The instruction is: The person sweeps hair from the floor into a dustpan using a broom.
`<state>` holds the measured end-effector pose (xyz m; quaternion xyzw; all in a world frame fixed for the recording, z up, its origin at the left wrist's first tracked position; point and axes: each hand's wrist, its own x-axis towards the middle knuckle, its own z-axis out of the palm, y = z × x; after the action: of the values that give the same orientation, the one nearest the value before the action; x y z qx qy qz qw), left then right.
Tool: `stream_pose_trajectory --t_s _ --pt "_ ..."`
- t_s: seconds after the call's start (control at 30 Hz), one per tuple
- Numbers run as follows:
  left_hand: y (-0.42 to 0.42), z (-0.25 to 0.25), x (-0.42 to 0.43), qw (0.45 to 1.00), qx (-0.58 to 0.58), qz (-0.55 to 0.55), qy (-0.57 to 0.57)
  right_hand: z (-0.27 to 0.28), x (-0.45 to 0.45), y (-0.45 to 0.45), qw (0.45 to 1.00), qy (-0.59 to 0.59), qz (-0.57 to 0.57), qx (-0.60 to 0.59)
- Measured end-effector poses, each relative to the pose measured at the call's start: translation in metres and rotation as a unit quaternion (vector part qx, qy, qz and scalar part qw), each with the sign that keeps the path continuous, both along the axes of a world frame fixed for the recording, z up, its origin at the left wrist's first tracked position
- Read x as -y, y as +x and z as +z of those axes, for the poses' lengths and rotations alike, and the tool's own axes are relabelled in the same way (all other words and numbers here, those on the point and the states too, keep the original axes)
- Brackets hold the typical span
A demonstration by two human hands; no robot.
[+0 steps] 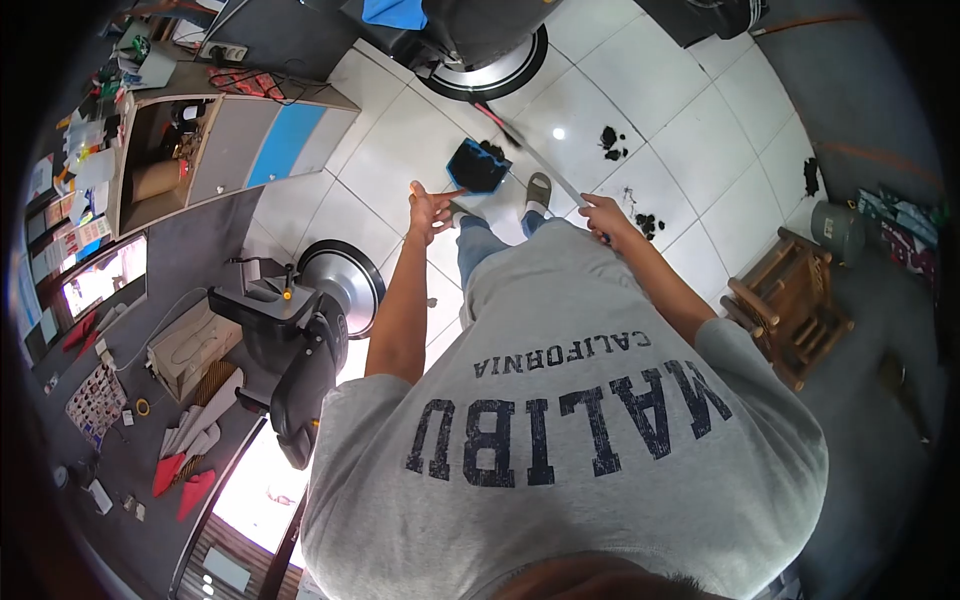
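My left hand [430,215] is closed at the handle end of a blue dustpan [467,184]; the fingers partly hide the grip. A dark heap of hair clippings [480,165] lies in the pan, just above the tiled floor. My right hand [607,222] is wrapped round the grey handle of a broom [555,174]. The broom slants up and left, its red and dark head end close to a salon chair's round base [490,80]. More dark hair clumps [612,143] lie on the tiles right of the broom, with another clump [648,225] beyond my right hand.
A black salon chair [285,335] with a round metal base stands at the left. Behind it are a cabinet [240,145] with a blue door and a cluttered counter. On the right are a wooden stool [790,305] and a dark bin [838,232]. My sandalled feet are near the dustpan.
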<state>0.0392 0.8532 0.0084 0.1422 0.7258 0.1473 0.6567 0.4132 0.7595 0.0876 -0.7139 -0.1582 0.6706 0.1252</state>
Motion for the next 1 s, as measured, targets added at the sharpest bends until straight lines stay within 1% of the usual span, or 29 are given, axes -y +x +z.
stream_pose_trajectory --t_s 0.03,0.1,0.13,0.17,0.2,0.27,0.3,0.33,0.4,0.5,0.57,0.63,0.7,0.8,0.83,0.93,1.0 --pt "-0.001 0.001 0.0 1.0 0.014 0.001 -0.003 -0.001 -0.005 -0.002 0.996 0.04 0.071 0.044" --pt "-0.004 -0.001 0.002 0.999 0.042 0.002 -0.009 -0.008 -0.023 -0.004 0.962 0.119 0.211 0.13" --pt "-0.004 -0.001 0.003 0.999 0.037 -0.005 -0.012 -0.032 -0.032 -0.004 0.938 0.158 0.263 0.161" --pt "-0.001 0.0 0.003 0.999 0.03 -0.013 -0.015 -0.072 -0.039 -0.005 0.91 0.197 0.311 0.192" --pt "0.002 0.003 0.003 0.999 0.022 -0.02 -0.014 -0.095 -0.041 -0.008 0.877 0.234 0.357 0.221" --pt "0.003 0.006 0.002 0.999 0.013 -0.028 -0.014 -0.099 -0.046 -0.026 0.893 0.168 0.38 0.175" --pt "0.003 0.007 0.001 0.999 0.012 -0.029 -0.014 -0.087 -0.054 -0.04 0.898 0.135 0.39 0.153" --pt "0.003 0.006 -0.001 0.999 0.013 -0.029 -0.015 -0.072 -0.054 -0.048 0.895 0.126 0.403 0.144" --pt "-0.002 0.003 -0.004 0.999 0.017 -0.031 -0.021 -0.043 -0.046 -0.046 0.955 0.095 0.267 0.092" --pt "-0.004 -0.001 -0.006 0.999 0.03 -0.03 -0.02 -0.009 -0.032 -0.014 0.988 0.028 0.145 -0.033" --pt "0.003 0.024 -0.006 0.998 0.009 -0.054 -0.009 0.016 -0.02 0.002 0.989 0.026 0.141 -0.031" --pt "0.009 0.032 -0.007 0.999 -0.005 -0.052 -0.008 0.019 -0.021 0.004 0.989 0.026 0.143 -0.026" --pt "0.009 0.023 -0.012 0.998 -0.017 -0.056 -0.012 0.013 -0.028 0.004 0.989 0.029 0.143 -0.014" --pt "0.012 0.016 -0.018 0.998 -0.002 -0.065 -0.011 -0.022 -0.036 -0.014 0.996 0.012 0.072 -0.057" --pt "0.013 0.017 -0.018 0.998 -0.005 -0.065 -0.014 -0.03 -0.039 -0.019 0.995 -0.008 0.073 -0.072" --pt "0.015 0.019 -0.022 0.998 -0.011 -0.063 -0.018 -0.025 -0.043 -0.016 0.991 -0.019 0.094 -0.091" --pt "0.011 0.02 -0.02 0.998 -0.016 -0.061 -0.017 0.004 -0.04 -0.006 0.991 -0.015 0.115 -0.073"
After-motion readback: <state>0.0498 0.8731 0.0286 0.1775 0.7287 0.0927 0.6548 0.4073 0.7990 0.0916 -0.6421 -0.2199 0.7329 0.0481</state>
